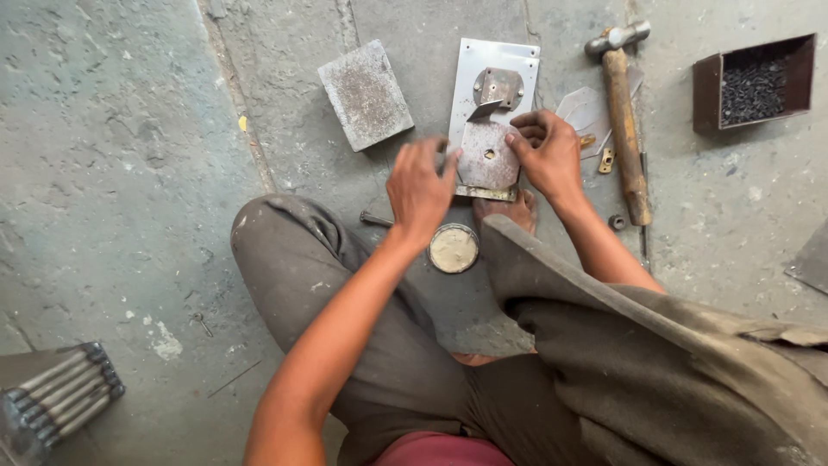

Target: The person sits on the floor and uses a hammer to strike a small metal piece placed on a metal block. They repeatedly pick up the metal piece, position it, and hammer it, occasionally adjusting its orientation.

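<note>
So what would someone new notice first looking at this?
Both hands at the centre: the left hand and right hand grip a worn octagonal metal plate with a centre hole, lying on a pale steel sheet. A wooden-handled hammer lies right, beside a box of dark screws.

Small open box (752, 82), upper right of frame: rectangular, dark brown-red walls, lying on concrete floor, filled with small dark metal pieces. Round shallow tin (454, 248), centre of frame: open, pale paste inside. No labels, signs, screens visible.
</note>
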